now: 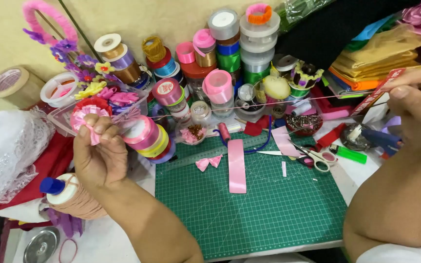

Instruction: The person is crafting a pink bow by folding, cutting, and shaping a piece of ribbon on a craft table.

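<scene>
My left hand (99, 152) is raised at the left, fingers pinched on a gathered pink ribbon rosette (85, 118). A thin thread (249, 103) runs taut from that rosette across the ribbon spools to my right hand (417, 108) at the far right, which pinches the thread's end, probably with a needle that I cannot make out. Below, on the green cutting mat (254, 214), lie a flat pink ribbon strip (237, 166) and a small pink bow (208, 162).
Stacked ribbon spools (230, 44) crowd the back wall. Scissors (313, 157) and a green lighter (349, 154) lie at the mat's right edge. A blue-capped bottle (66, 194), white lace (6, 151), tape roll (13, 85) and folded fabrics (371, 63) surround the mat.
</scene>
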